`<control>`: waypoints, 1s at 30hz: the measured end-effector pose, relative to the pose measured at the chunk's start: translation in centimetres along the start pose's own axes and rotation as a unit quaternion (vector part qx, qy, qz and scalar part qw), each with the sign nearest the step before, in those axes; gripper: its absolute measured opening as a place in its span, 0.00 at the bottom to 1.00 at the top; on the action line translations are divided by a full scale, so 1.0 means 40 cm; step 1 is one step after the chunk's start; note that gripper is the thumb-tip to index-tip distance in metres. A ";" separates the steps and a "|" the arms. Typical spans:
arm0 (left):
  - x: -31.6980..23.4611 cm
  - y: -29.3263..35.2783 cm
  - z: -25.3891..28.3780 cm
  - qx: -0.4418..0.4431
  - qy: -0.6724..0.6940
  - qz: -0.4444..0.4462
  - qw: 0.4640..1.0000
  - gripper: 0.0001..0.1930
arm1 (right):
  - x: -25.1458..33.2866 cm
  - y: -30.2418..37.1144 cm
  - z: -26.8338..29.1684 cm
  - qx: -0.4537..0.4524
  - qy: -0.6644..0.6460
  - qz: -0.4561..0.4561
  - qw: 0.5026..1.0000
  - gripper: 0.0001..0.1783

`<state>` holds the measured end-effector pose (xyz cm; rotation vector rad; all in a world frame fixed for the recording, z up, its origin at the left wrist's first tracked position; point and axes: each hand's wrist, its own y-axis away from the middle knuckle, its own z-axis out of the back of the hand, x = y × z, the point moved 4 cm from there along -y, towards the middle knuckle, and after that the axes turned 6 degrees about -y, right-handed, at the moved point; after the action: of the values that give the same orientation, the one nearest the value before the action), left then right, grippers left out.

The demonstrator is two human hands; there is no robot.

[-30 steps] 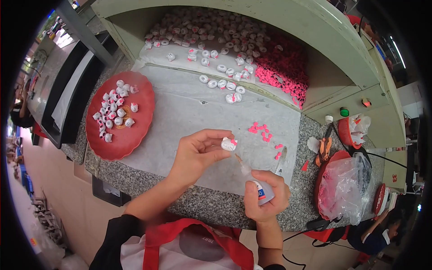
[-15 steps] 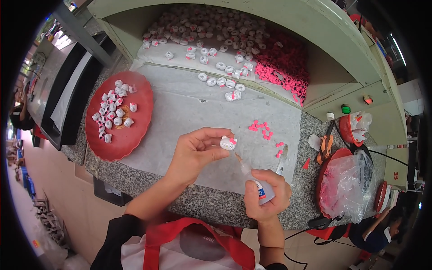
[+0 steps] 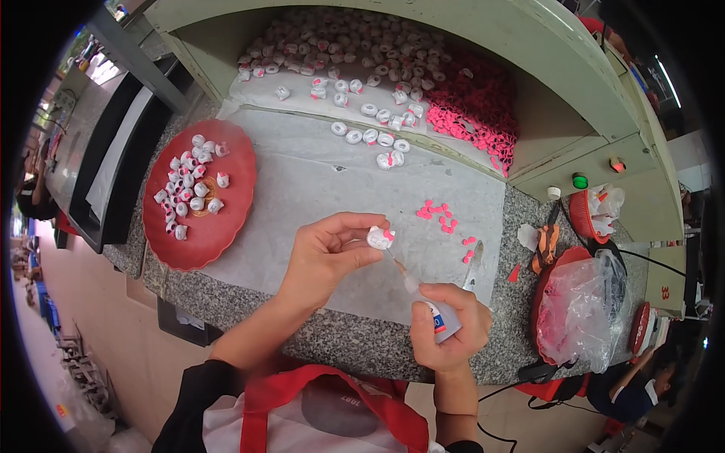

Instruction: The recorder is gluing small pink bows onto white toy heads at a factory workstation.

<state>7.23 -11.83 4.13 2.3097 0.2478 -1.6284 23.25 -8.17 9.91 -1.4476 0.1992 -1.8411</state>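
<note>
Between the thumb and fingers of my left hand [image 3: 326, 253] is a small white cat-head figure [image 3: 381, 238] with a pink bow. My right hand [image 3: 451, 326] is wrapped round a squeeze glue bottle [image 3: 444, 320] with a thin needle nozzle. The nozzle tip points up and left, close to the lower right of the cat head; I cannot tell whether they touch. Several loose pink bows [image 3: 438, 214] lie on the white paper [image 3: 302, 189] beyond my right hand, beside a metal blade [image 3: 473, 266].
A red scalloped plate [image 3: 238, 219] at left holds several finished-looking cat heads. The green shelf [image 3: 551, 45] at the back is heaped with white heads and pink pieces [image 3: 472, 124]. At right are a red basket [image 3: 580, 219] and a bagged red plate [image 3: 540, 302].
The cat head has turned slightly in my left fingers and shifted a little to the left. My right hand and the bottle are nearly where they were.
</note>
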 end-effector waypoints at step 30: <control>0.040 -0.005 -0.018 -0.013 -0.039 0.001 0.999 0.17 | -0.281 -0.024 0.004 0.037 0.358 -0.257 0.897 0.14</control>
<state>8.37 -11.44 2.82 2.2211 0.2472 -1.6991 23.58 -0.21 1.92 -0.7366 0.1028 -2.7355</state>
